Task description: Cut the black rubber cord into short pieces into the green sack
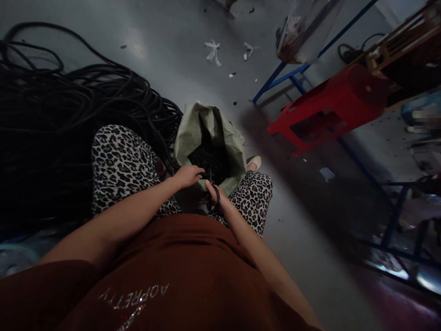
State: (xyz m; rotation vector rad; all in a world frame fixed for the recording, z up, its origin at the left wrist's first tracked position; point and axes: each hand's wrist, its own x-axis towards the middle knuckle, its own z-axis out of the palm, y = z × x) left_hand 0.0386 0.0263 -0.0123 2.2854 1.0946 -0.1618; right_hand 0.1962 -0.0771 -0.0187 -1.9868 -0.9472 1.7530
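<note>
Right hand (223, 199) clenched around black-handled scissors (218, 196), a worker pinches a dark strip (204, 175) in the left hand (188, 176) over an open woven sack (189, 133) beside coiled black cable (113, 87).

both bare forearms (138, 208) angle forward and inward; the left hand (187, 176) lies just beside the right hand (217, 196), which seems curled, though dimly seen.
</note>
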